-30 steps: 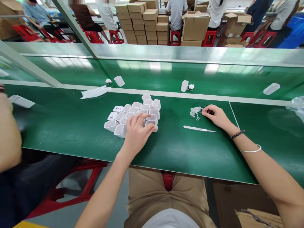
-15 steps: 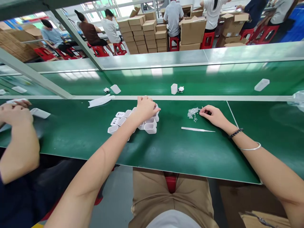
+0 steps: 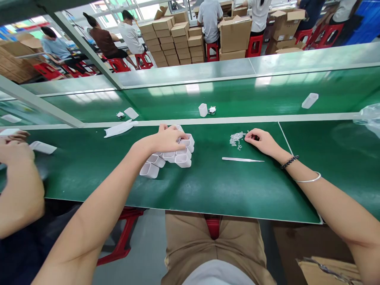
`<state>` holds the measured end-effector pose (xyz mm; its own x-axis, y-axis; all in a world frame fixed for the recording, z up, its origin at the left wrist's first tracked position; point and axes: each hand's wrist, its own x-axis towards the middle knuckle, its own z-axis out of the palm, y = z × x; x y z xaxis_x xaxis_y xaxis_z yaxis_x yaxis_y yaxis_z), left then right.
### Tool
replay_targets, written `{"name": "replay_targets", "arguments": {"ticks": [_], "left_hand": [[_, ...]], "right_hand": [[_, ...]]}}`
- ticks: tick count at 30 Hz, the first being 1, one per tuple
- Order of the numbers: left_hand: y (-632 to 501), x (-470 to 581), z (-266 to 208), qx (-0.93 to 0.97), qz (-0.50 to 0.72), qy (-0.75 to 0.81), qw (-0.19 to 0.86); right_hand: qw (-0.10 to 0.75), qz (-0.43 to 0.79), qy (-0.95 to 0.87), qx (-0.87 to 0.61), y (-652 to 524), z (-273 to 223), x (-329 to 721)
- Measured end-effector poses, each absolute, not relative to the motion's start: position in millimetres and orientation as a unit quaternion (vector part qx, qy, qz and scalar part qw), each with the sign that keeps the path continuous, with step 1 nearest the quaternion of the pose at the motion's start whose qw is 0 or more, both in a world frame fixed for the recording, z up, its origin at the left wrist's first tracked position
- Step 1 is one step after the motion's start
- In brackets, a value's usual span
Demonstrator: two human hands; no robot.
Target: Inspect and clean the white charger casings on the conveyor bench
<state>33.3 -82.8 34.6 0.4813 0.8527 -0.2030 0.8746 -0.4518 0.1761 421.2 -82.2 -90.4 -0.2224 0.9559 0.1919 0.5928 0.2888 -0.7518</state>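
Note:
My left hand (image 3: 166,139) reaches palm down over a cluster of white plastic cases (image 3: 183,160), open-topped and box-shaped. Its fingers are apart, and the thumb lies along the rims of the right-hand cases. Part of the cluster is hidden beneath that hand and forearm. My right hand (image 3: 261,141) rests on the green bench with thumb and fingertips pinched together. Anything between them is too small to make out. Right by those fingertips lies a pile of small clear pieces (image 3: 236,138). White tweezers (image 3: 242,159) lie nearer me, below the pile.
Beyond the bench's pale rail (image 3: 219,120) stand a white case (image 3: 203,110) and a small component (image 3: 211,110). A white strip (image 3: 120,128) lies at left, near a co-worker's arm (image 3: 22,170). A clear plastic bag (image 3: 371,118) is at far right.
My left hand has moved left over the cases, and the front-left ones have shifted towards me. My right hand stays pinched beside the small pieces. The whole view has shifted slightly.

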Motion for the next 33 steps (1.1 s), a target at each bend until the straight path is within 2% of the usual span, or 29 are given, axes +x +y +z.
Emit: {"name": "replay_targets", "arguments": {"ticks": [7,12,14,17,19,23,33], "left_hand": [[-96.1,40.1,29.7,0.855,-0.115,0.492,0.117],[-93.6,40.8,19.6,0.861,-0.042,0.493,0.113],[-99.7,38.0,22.2,0.841,0.059,0.510,0.170],[-117.3,33.6,23.8,0.732,0.309,0.505,0.337],[-132.5,32.2,19.8,0.650,0.422,0.487,0.404],[-165.9,34.7,7.6,0.590,0.476,0.485,0.436],[-223.9,67.9,-4.2,0.347,0.535,0.391,0.663]], "right_hand": [[0.326,0.264,-0.734,-0.534,-83.1,-90.2,421.2],[0.323,0.260,-0.735,-0.537,-83.3,-89.7,421.3],[0.323,0.262,-0.735,-0.535,-83.4,-90.2,421.4],[0.325,0.265,-0.736,-0.532,-83.5,-90.8,421.3],[0.327,0.265,-0.737,-0.529,-83.6,-90.8,420.8],[0.330,0.261,-0.739,-0.527,-84.1,-90.6,420.4],[0.321,0.255,-0.730,-0.547,-84.2,-91.3,423.8]]}}
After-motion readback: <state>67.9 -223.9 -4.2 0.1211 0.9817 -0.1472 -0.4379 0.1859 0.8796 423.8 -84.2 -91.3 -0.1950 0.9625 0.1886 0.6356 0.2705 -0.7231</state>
